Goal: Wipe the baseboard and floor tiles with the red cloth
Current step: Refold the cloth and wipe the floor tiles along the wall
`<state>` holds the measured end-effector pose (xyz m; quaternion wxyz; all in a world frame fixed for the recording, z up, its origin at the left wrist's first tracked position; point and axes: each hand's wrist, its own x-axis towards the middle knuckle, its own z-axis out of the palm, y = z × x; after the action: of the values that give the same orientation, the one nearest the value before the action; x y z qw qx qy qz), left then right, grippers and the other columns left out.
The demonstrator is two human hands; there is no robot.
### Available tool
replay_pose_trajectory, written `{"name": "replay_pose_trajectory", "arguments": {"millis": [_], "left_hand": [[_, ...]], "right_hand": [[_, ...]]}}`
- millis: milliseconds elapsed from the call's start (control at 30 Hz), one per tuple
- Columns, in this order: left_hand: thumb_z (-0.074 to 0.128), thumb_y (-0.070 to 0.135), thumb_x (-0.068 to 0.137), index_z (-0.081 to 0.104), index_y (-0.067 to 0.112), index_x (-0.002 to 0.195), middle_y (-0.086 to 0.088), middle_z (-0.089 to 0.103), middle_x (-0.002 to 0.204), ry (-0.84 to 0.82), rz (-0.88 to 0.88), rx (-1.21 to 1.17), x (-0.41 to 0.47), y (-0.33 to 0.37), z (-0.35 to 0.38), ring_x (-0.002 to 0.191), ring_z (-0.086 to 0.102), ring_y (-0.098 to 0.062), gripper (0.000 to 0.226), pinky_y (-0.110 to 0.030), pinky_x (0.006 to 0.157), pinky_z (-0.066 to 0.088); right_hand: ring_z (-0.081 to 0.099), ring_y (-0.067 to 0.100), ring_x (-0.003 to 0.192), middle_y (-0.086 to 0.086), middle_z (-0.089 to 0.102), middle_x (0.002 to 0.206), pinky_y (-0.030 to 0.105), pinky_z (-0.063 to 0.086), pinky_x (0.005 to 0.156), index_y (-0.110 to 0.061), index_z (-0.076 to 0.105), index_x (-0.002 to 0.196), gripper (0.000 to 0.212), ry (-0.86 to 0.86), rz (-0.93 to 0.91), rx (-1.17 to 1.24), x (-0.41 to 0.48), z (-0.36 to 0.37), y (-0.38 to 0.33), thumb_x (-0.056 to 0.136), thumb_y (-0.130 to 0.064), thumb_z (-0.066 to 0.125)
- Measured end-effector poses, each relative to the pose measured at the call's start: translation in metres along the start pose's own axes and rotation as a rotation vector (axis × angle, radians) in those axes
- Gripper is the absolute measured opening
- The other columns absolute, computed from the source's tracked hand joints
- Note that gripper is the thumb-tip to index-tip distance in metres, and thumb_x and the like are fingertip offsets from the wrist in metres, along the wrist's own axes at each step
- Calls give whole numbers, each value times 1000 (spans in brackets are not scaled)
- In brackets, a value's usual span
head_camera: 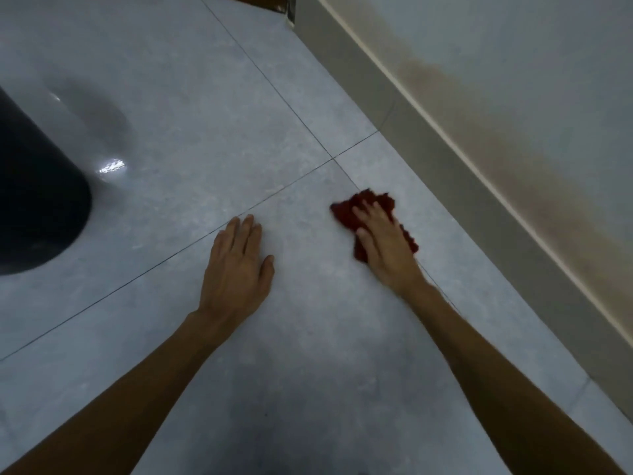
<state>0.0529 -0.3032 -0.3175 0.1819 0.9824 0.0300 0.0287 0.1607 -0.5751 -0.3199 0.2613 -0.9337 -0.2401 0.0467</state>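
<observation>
Right hand [383, 241] lies palm down on a crumpled dark red cloth [349, 209], right of frame centre, fingers spread flat over it and pressing it onto the pale blue-grey glossy floor tiles [191, 138]; thumb sits at the cloth's lower left edge, and cloth shows past the fingertips at the top and along the hand's right side. No curled grip visible, just a flat press. Cloth rests on the tile close to where two thin dark grout lines [294, 181] cross, just lower right of that crossing, and one line runs under the cloth and wrist. Left hand [239, 269] is flat on the floor near frame centre, fingers extended and close together, thumb out to the right, holding nothing; it is near the right hand but apart from it and not touching the cloth. Both bare forearms come in from the bottom corners. A beige-grey tiled baseboard strip [455, 173] runs diagonally from top centre to lower right, near the cloth but not touching it. Above it a pale wall [531, 63] shows a brownish smear along the baseboard's top edge. Dark rounded black object [37, 200] sits at left edge, its kind unclear, with a shadow and bright glare on the tile beside it. Brown wood-like edge [267, 1] at top centre.
</observation>
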Motion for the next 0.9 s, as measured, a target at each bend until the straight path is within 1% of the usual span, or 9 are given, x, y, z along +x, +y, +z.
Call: {"name": "replay_pose_trajectory", "arguments": {"millis": [67, 133, 200, 333, 433, 600, 700, 767, 900], "left_hand": [[44, 31, 98, 45, -6, 144, -26, 44, 152, -3, 6, -2, -2, -1, -2, 144, 37, -44, 59, -58, 116, 34], [45, 32, 98, 46, -6, 143, -26, 43, 152, 7, 6, -4, -3, -3, -3, 144, 37, -43, 58, -57, 118, 33], [46, 31, 98, 46, -5, 143, -25, 43, 153, 24, 3, 5, -4, -8, -7, 144, 37, -43, 57, -57, 118, 32], [44, 31, 99, 43, -5, 145, -25, 41, 154, 35, -39, 41, -5, -28, -18, 145, 36, -43, 58, -56, 120, 29], [43, 29, 101, 41, -5, 147, -26, 40, 155, 37, -94, 46, -12, -45, -24, 145, 34, -44, 57, -56, 121, 26], [38, 25, 103, 40, -3, 148, -24, 38, 157, 34, -131, 42, -34, -66, -26, 147, 33, -41, 53, -54, 122, 25], [40, 24, 104, 41, -2, 149, -20, 40, 156, 62, -57, 4, -49, -71, -27, 147, 36, -36, 52, -52, 121, 29], [44, 23, 103, 43, -2, 148, -20, 42, 155, 87, -12, -5, -59, -70, -27, 146, 38, -35, 51, -52, 120, 32], [49, 23, 101, 48, -4, 144, -20, 47, 152, 97, 73, -19, -73, -59, -24, 144, 41, -35, 51, -51, 119, 33]], "right_hand": [[32, 26, 150, 9, 41, 159, 54, 23, 121, -14, 48, 148, 49, 45, 143, 53, 51, -19, 19, 108, -36, 31], [36, 26, 147, 7, 43, 157, 53, 28, 119, -18, 49, 148, 49, 64, 193, 58, 101, -27, 30, 108, -39, 30], [37, 25, 146, 6, 45, 156, 52, 28, 119, -22, 50, 147, 50, 59, 149, 40, 140, -25, 29, 107, -42, 28], [27, 29, 151, 7, 37, 161, 44, 17, 123, -21, 46, 150, 47, 13, 164, 26, 186, -11, -1, 109, -36, 28], [22, 29, 153, 7, 33, 163, 46, 14, 121, -18, 43, 151, 48, -56, 114, -37, 196, 5, -29, 109, -36, 28], [24, 26, 153, 7, 36, 161, 45, 15, 120, -13, 47, 149, 45, -82, -84, -20, 148, 45, -86, 109, -30, 33], [28, 29, 151, 10, 39, 159, 49, 16, 121, -11, 49, 147, 47, -121, -193, -13, 92, 72, -117, 107, -30, 33], [27, 27, 151, 11, 40, 159, 46, 14, 121, -11, 50, 146, 47, -156, -252, 46, 37, 79, -130, 106, -30, 36], [24, 16, 153, 1, 40, 159, 40, 9, 127, -14, 50, 146, 41, -274, -260, 120, -85, 44, -97, 108, -27, 41]]}}
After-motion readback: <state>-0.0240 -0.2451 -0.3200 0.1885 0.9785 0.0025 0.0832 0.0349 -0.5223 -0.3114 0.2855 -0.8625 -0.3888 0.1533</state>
